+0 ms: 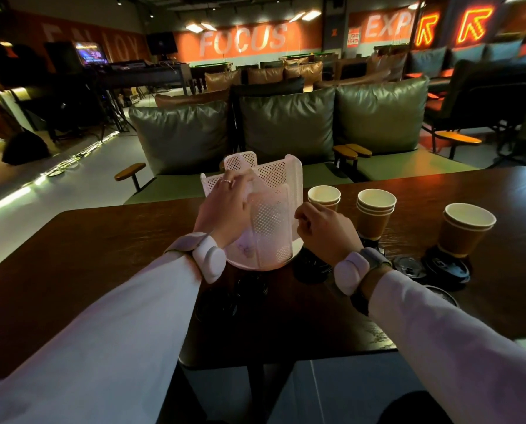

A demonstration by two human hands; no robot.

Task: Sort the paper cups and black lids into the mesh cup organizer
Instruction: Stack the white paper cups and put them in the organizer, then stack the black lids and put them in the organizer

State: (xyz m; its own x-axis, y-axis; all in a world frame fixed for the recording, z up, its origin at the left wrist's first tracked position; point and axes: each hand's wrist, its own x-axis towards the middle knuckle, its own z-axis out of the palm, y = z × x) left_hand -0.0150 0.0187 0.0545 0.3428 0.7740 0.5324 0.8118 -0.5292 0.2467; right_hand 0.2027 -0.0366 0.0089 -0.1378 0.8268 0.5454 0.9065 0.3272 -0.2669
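Observation:
The white mesh cup organizer (pixel 271 185) stands at the middle of the dark table. My left hand (pixel 225 206) rests on its left side, fingers gripping the mesh wall. Just right of the organizer, my right hand (pixel 323 231) is curled in a loose fist, and I cannot see anything in it. Three stacks of brown paper cups stand to the right: one (pixel 324 195) behind my right hand, one (pixel 375 212) in the middle, one (pixel 463 231) far right. Black lids lie flat on the table near the cups (pixel 448 267) and below the organizer (pixel 249 289).
The dark wooden table (pixel 102 270) ends close to my body at its front edge. Green cushioned sofas (pixel 286 123) stand right behind the table's far edge. More black lids (pixel 313 264) lie under my right wrist.

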